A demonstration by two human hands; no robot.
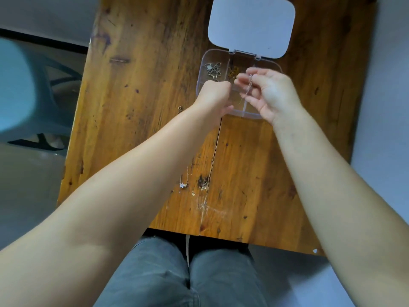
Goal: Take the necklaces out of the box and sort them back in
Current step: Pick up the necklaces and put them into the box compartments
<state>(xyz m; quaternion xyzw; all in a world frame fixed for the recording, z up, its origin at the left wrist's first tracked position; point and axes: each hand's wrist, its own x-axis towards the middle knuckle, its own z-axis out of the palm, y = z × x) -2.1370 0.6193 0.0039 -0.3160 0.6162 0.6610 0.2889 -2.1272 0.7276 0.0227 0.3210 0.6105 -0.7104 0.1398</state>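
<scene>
A clear plastic box [222, 56] with several compartments stands on the wooden table, its white lid [251, 23] swung open behind it. A silver chain necklace [213, 70] lies in the far left compartment and a gold one [234, 72] in the compartment beside it. Both hands hover over the box. My right hand [273, 94] pinches a thin silver necklace [249, 88] that hangs from its fingers. My left hand [213, 95] is closed, fingers hidden, on the lower end of that chain. A necklace with a white flower pendant [182, 185] lies on the table near me.
The wooden table [143, 107] has a seam down its middle. Another small piece of chain [180, 108] shows beside my left forearm. A blue-green plastic chair [26, 89] stands to the left. My knees in grey trousers are under the table's near edge.
</scene>
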